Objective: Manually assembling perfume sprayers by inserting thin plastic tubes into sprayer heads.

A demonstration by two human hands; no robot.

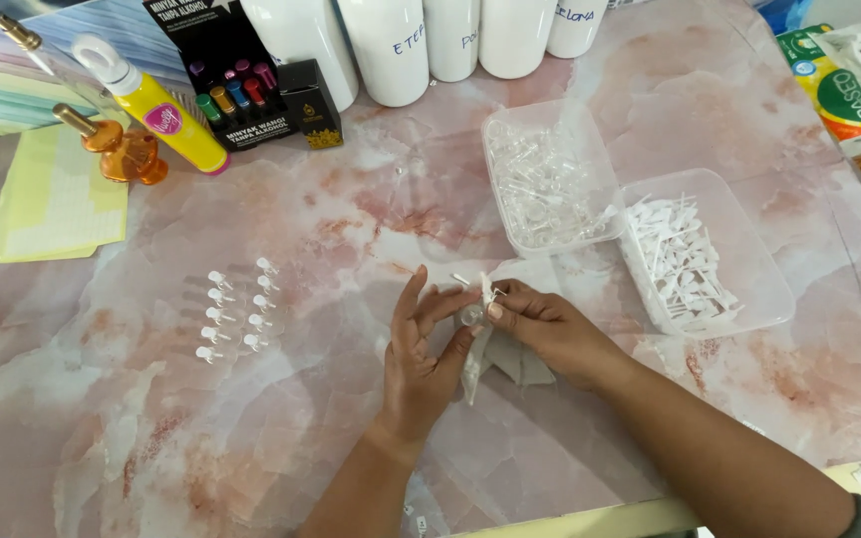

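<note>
While both hands meet over a pink marbled table (281, 209), the left hand (421, 359) stands palm-in with its fingers half spread, steadying a tiny clear vial (471, 316) at the fingertips. The right hand (540, 324) pinches narrowly on a small white sprayer cap (487, 291) at the vial's mouth, a white cloth (498, 359) trailing beneath both palms. Just beyond the right hand sit a clear tub of empty vials (550, 184) and a second tub of white caps (700, 254); two rows of capped vials (236, 314) lie well left of the left hand. The likely hazard is a slip: so light a grip on so small a part could let it drop and roll, or seat the cap crooked if pressed off-centre.
</note>
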